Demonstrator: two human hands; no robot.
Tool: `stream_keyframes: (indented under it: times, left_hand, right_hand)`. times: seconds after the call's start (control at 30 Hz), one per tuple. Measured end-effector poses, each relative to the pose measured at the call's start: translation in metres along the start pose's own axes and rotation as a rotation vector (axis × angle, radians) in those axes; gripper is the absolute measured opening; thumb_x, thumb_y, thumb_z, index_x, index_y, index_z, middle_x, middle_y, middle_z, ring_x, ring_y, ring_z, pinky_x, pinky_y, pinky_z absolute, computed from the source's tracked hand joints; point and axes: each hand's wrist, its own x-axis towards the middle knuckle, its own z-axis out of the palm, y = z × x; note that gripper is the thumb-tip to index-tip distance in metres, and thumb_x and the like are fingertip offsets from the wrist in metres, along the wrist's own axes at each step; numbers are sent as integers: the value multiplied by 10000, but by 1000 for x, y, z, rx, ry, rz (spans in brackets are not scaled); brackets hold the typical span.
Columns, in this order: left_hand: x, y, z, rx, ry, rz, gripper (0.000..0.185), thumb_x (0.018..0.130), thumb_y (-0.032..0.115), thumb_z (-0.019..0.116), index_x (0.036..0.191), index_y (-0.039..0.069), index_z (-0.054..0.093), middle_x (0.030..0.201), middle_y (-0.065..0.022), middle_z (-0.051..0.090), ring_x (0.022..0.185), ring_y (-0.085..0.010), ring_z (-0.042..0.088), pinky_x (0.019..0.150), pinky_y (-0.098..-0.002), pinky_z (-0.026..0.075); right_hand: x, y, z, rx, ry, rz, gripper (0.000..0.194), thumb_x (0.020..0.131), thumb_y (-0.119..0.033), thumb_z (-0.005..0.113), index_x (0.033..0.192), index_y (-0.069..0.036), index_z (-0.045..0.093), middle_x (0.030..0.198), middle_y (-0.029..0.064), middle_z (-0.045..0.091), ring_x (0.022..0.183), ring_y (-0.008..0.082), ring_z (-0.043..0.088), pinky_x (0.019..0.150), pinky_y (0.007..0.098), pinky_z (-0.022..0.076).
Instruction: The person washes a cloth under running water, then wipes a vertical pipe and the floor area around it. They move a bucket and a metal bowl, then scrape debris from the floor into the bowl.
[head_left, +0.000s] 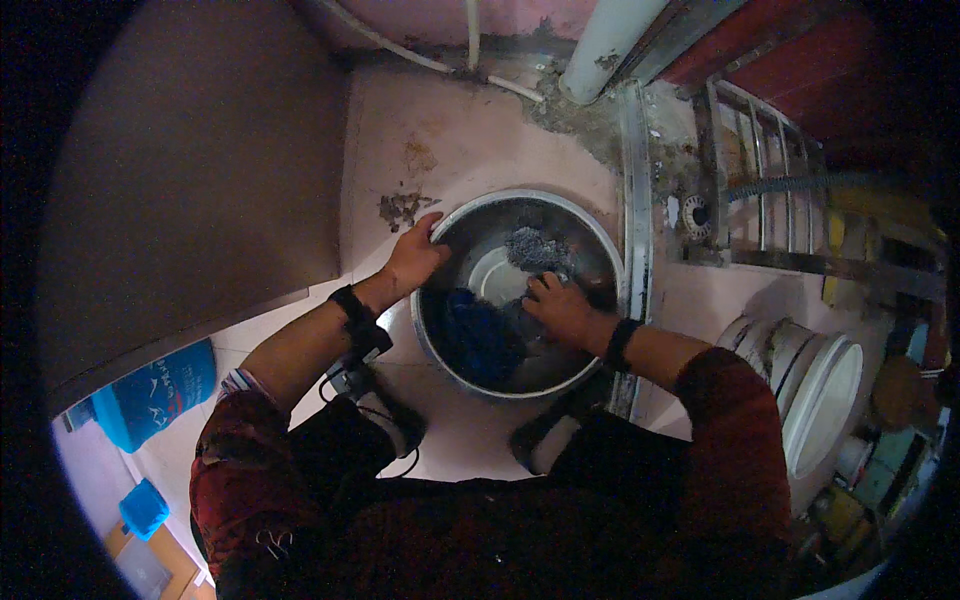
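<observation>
A round metal basin (517, 392) with a pale rim stands on the floor between my feet. My left hand (415, 259) grips the basin's upper left rim, thumb over the inner side. Inside the basin, my right hand (553, 306) has bent fingers over the middle, just below a grey, fuzzy-looking bundle (534, 249); whether it holds anything cannot be told. Dark blue cloth (480, 337) lies in the lower left of the basin. What is under my right palm is hidden.
A brown panel (202, 165) rises at the left. To the right are a metal floor track (637, 225), a floor drain (697, 217), a metal ladder-like frame (772, 259) and a white bucket (823, 405) on its side. Pipes (607, 49) run along the far wall; a blue bag (161, 394) lies left.
</observation>
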Motion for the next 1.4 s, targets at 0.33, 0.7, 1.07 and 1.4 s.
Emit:
stream_keyframes:
  times: [0.33, 0.7, 1.07, 1.4]
  left_hand:
    - [-20, 33, 27, 616, 246, 263, 651, 726, 116, 612, 1317, 26, 355, 1187, -237, 497, 1140, -411, 448, 969, -424, 385]
    - [-3, 200, -35, 260, 367, 368, 521, 755, 180, 623, 1224, -6, 492, 1153, -225, 569, 1062, -330, 558, 923, -358, 436]
    - [1, 323, -96, 615, 356, 581, 347, 833, 264, 572, 1079, 23, 616, 982, -128, 653, 853, -245, 637, 703, -390, 537]
    - [20, 86, -76, 1109, 128, 149, 303, 724, 213, 643, 933, -5, 620, 894, -213, 624, 857, -376, 613, 763, -436, 495]
  right_hand:
    - [49, 19, 0, -118, 326, 79, 500, 715, -112, 650, 1198, -168, 535, 1227, 151, 453, 950, 355, 542, 770, 459, 496]
    - [40, 42, -50, 713, 417, -76, 549, 742, -217, 688, 1254, -150, 503, 1152, 193, 538, 1010, 372, 545, 839, 431, 466]
    - [50, 36, -108, 506, 300, 59, 539, 722, -286, 700, 1190, -102, 506, 1037, 197, 610, 987, 370, 573, 834, 438, 458]
    - [24, 41, -77, 340, 323, -7, 466, 736, -245, 709, 1137, -100, 521, 982, 185, 589, 894, 375, 590, 760, 468, 478]
